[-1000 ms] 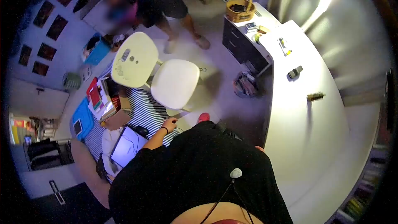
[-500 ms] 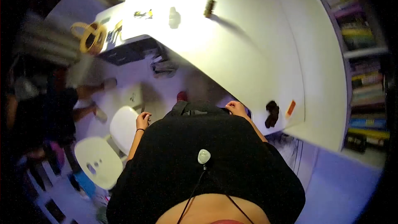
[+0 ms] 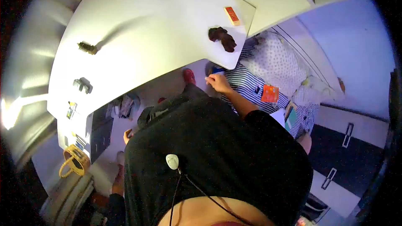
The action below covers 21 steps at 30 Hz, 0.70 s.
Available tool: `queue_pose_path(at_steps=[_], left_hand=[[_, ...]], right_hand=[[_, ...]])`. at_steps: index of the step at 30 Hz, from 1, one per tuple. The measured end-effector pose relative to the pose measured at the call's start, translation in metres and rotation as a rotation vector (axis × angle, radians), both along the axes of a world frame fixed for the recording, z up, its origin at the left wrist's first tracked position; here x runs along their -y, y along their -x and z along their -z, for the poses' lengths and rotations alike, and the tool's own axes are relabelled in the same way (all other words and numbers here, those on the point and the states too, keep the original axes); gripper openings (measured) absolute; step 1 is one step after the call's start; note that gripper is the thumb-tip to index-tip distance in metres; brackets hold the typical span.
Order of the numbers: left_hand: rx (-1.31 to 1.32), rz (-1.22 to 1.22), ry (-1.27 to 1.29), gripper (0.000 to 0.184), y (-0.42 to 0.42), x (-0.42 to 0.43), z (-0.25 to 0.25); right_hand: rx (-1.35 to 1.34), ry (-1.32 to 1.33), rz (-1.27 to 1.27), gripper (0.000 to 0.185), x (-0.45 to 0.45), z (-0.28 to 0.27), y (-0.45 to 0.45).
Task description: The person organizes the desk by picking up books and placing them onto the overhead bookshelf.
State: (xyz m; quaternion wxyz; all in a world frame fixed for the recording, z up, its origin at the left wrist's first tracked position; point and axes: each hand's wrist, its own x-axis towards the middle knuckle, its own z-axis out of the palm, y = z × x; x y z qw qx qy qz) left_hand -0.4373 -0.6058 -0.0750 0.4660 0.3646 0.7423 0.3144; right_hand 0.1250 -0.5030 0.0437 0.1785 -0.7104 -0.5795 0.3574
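Observation:
My right hand (image 3: 218,82) is past the table's near corner, beside the striped bedding (image 3: 243,84); its fingers are curled, and what they hold, if anything, is too small to tell. At my left side only the fingertips of my left hand (image 3: 127,136) show beyond my black shirt. Nearest to my right hand on the white table (image 3: 167,21) lies a dark brown crumpled item (image 3: 223,38), with an orange-and-white packet (image 3: 231,16) behind it. A round bristled brush (image 3: 87,47) stands farther left on the table.
A wicker basket (image 3: 76,160) sits at the lower left, above dark drawers (image 3: 101,133). Another person's leg (image 3: 118,180) is near it. On the bed are a dotted pillow (image 3: 278,65) and an orange packet (image 3: 269,93). Dark-fronted drawers (image 3: 343,159) stand at the right.
My view has swung right, from the chairs past the table to the bed. My right hand has come out beside the bed, and my left hand has become mostly hidden by my body.

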Motion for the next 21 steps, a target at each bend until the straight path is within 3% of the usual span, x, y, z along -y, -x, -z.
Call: queue_pose_path(at_steps=[3, 4, 6, 7, 8, 11, 13, 15, 17, 19, 21], left_hand=[[-0.018, 0.103, -0.057, 0.023, -0.013, -0.037, 0.000], [-0.026, 0.144, -0.093, 0.025, -0.018, -0.046, 0.002], [-0.086, 0.296, -0.258, 0.024, -0.031, -0.067, 0.003], [0.038, 0.172, -0.226, 0.022, -0.012, -0.065, 0.069], [0.016, 0.261, -0.307, 0.020, -0.036, -0.076, 0.044], [-0.060, 0.214, -0.136, 0.019, -0.071, -0.091, 0.016], [-0.076, 0.183, -0.065, 0.019, -0.095, -0.099, 0.001], [-0.089, 0.159, -0.012, 0.019, -0.116, -0.108, -0.013], [-0.093, 0.143, 0.011, 0.019, -0.136, -0.116, -0.024], [-0.100, 0.141, 0.001, 0.020, -0.156, -0.125, -0.039], [-0.103, 0.145, -0.024, 0.020, -0.173, -0.137, -0.054]], right_hand=[[0.078, -0.043, 0.161, 0.029, -0.012, -0.026, -0.024], [0.133, -0.200, 0.206, 0.019, -0.017, -0.023, -0.035], [0.189, -0.368, 0.146, 0.030, -0.034, -0.021, -0.069], [0.267, -0.450, 0.111, 0.040, -0.045, -0.022, -0.083], [0.302, -0.439, 0.121, 0.050, -0.056, -0.027, -0.093], [0.430, -0.441, 0.092, 0.079, -0.094, -0.019, -0.121], [0.467, -0.293, 0.086, 0.083, -0.117, -0.019, -0.124], [0.447, -0.312, 0.048, 0.085, -0.134, -0.001, -0.128], [0.543, -0.260, 0.046, 0.069, -0.146, 0.012, -0.123], [0.469, -0.234, 0.041, 0.053, -0.157, 0.032, -0.130], [0.391, -0.341, 0.079, 0.043, -0.163, 0.016, -0.125]])
